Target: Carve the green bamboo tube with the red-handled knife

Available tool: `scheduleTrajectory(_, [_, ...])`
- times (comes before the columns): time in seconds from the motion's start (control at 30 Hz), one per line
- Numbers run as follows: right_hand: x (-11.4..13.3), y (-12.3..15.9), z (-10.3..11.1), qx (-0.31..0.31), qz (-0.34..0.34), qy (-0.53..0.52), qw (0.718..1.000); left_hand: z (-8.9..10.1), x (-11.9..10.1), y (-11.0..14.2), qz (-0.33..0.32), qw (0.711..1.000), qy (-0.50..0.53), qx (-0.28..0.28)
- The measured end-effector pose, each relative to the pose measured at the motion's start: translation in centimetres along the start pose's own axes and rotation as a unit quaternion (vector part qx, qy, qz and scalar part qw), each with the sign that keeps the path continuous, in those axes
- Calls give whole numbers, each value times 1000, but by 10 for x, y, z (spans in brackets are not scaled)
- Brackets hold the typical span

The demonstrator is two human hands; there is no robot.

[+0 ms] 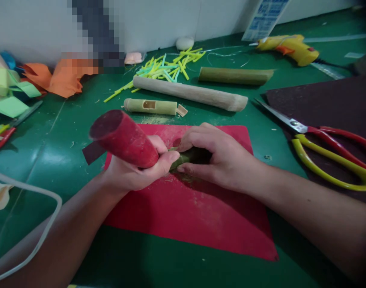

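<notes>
A thick red cylinder with a darker flat end lies slanted in my left hand. The fingers of that hand are closed, and its thumb reaches to a short green bamboo piece. My right hand wraps over the same bamboo from the other side, thumb and fingers gripping it. Much of the bamboo is covered by this hand. Both hands are above a red mat strewn with fine shavings. A dark flat strip sticks out behind the red cylinder; what it belongs to is hidden.
Behind the mat are a bamboo tube with a cut-out window, a pale stick, a darker bamboo piece and yellow-green strips. Large scissors and a yellow glue gun lie right. Folded papers are left.
</notes>
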State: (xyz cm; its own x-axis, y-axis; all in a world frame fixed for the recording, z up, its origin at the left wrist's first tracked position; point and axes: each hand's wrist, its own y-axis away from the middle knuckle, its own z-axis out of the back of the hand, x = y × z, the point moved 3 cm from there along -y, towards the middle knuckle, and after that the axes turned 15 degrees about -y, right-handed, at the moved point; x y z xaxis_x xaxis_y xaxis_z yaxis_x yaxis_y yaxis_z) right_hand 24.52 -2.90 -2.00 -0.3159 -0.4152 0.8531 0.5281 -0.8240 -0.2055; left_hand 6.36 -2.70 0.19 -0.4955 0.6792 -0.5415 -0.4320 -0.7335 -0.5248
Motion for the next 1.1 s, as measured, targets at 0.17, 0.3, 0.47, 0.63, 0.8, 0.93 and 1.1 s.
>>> scheduleTrajectory(0.17, [0, -1, 0, -3, -17, -4, 1000, 4, 6, 3, 31, 997, -18, -63])
scheduleTrajectory(0.3, [0, 0, 0, -1, -12, -4, 1000, 1, 5, 2, 34, 998, 42, -27])
scheduleTrajectory(0.47, [-1, 1, 0, -5, -3, -6, 1000, 0, 4, 1, 41, 998, 46, -20])
scheduleTrajectory(0.63, [0, 0, 0, -1, -7, -2, 1000, 0, 0, -1, 29, 999, 20, -4])
scheduleTrajectory(0.8, [1, 0, 0, 0, -6, 6, 1000, -2, 1, 0, 32, 999, -25, -23])
scheduleTrajectory(0.93, [1, -1, 1, -6, -10, 2, 1000, 2, 5, 4, 41, 990, -50, -126])
scheduleTrajectory(1.1, [1, -1, 0, -1, -17, 0, 1000, 0, 2, 3, 38, 998, 13, -45])
